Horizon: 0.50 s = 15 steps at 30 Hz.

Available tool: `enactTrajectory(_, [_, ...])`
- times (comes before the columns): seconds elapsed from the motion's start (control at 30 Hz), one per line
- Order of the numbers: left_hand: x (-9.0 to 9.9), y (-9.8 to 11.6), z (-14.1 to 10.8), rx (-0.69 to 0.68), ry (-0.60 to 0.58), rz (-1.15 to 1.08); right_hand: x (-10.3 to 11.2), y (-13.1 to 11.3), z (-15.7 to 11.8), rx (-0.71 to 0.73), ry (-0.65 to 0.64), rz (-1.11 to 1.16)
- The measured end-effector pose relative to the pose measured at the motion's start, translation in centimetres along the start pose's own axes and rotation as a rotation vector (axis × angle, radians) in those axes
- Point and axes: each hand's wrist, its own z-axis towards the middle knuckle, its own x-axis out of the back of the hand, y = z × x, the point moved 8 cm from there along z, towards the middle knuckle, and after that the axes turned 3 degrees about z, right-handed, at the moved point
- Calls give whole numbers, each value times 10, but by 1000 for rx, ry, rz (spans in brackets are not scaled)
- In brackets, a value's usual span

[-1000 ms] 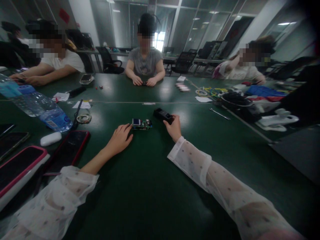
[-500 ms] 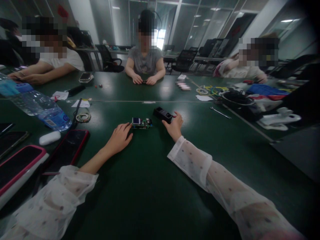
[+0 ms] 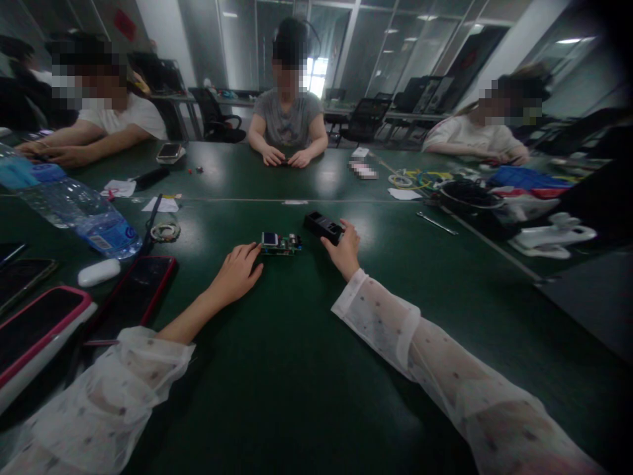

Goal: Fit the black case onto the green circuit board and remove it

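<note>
1. By the left hand (image 3: 239, 272), the left end of the circuit board (image 3: 281, 245) is touched with the fingertips. The hand is held open, palm down, with nothing gripped.
2. The circuit board is laid on the green table (image 3: 277, 369), a small screen (image 3: 270, 239) being carried on its left part.
3. At 2 o'clock from the board, just beside it, the black case (image 3: 321, 225) is set down at a slant.
4. The case's right end is met by the right hand (image 3: 345, 249), which is half-open, thumb on the near side and fingers at the far corner; whether it is firmly gripped cannot be told.
5. Well out at 9 o'clock from the board, a bracelet (image 3: 165, 231), a tilted water bottle (image 3: 101, 221) and a white oval case (image 3: 99, 272) are seen. Between 8 and 9 o'clock, a red-edged phone (image 3: 141, 284) is placed.
6. At 3 o'clock, well apart from the black case, a wrench (image 3: 438, 223) is laid; at 2 o'clock, beyond it, yellow cables (image 3: 426, 178) are coiled.
7. At 12 o'clock, across the table, a person in a grey shirt (image 3: 287, 119) is seated, both hands held together on the tabletop.
</note>
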Motion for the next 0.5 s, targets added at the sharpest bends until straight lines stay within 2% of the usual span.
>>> enactTrajectory(0.23, [-2, -1, 0, 10, -22, 10, -2, 9, 3, -65, -15, 63])
enactTrajectory(0.5, [0, -1, 0, 0, -8, -3, -1, 14, 4, -74, 27, 91])
